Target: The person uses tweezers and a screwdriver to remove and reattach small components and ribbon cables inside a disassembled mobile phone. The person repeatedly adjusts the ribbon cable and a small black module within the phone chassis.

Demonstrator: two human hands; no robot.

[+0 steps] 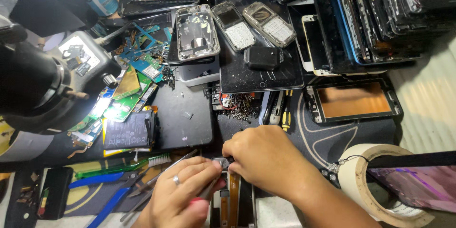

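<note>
Near the bottom edge, we see our left hand, a ring on one finger, curled shut around a thin red-handled tool whose tip points at a small metal part. Our right hand is closed too, its fingertips pinching that part; both hands meet there, above an opened phone with orange ribbon strips. Just left lie tweezers and a green toothbrush. A roll of tape sits to the right, and a dark tablet lies farther off.
</note>
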